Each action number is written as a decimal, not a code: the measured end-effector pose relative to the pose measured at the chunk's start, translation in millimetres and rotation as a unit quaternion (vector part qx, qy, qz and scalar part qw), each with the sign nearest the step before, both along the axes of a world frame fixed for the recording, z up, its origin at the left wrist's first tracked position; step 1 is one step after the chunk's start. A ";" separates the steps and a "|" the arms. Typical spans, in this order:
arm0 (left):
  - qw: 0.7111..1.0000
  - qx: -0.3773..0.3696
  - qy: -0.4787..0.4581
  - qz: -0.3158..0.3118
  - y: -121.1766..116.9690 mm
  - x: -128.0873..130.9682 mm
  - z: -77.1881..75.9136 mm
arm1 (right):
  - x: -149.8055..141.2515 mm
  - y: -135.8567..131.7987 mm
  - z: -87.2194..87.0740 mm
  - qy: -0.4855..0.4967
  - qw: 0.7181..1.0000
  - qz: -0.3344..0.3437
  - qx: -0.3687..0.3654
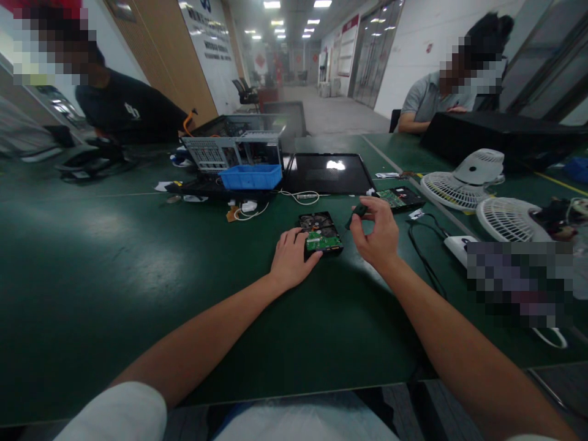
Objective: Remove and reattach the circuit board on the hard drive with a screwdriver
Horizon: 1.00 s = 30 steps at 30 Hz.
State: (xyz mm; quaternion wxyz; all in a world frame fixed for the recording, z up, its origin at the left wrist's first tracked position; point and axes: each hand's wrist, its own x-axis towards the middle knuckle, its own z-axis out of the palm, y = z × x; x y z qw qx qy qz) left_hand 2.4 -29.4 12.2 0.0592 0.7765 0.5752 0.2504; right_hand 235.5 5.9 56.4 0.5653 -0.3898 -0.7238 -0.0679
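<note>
A hard drive (321, 228) lies on the green table with its green circuit board facing up. My left hand (293, 257) holds it at its left side, fingers over the left edge and thumb by the near edge. Just right of the drive, my right hand (379, 233) is raised a little above the table. Its thumb and fingers pinch a small dark tool (359, 211), whose narrow end points down and left. The tool's exact kind is too small and dark to tell. A second drive with a green board (399, 198) lies beyond my right hand.
A blue bin (251, 177) sits before an open computer case (215, 153). Beside them lies a black glossy panel (328, 173). White fans (459, 180), a black cable (425, 254) and a white power strip (458, 250) occupy the right. Two people sit across the table (114, 257).
</note>
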 end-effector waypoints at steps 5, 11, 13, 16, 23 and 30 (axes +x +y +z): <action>1.000 -0.007 0.000 0.001 -0.1 -0.3 1.0 | 1.1 1.6 -3.3 0.000 0.999 -0.036 -0.023; 1.000 -0.008 0.002 -0.001 0.5 -0.6 0.6 | 1.5 -1.7 1.6 -0.029 0.999 -0.034 -0.019; 1.000 -0.003 0.002 -0.002 0.5 -0.3 -0.1 | 0.8 -1.8 2.2 -0.028 0.999 -0.030 -0.023; 1.000 0.006 -0.001 -0.001 0.4 0.4 -1.1 | 0.3 -0.6 1.6 -0.005 0.999 -0.026 -0.018; 1.000 0.000 -0.004 -0.001 0.8 0.4 -0.4 | 1.6 2.8 -1.8 0.003 1.000 0.003 -0.010; 1.000 -0.013 0.002 0.000 -0.2 0.2 2.3 | 1.3 5.2 -3.8 0.005 1.000 -0.012 -0.005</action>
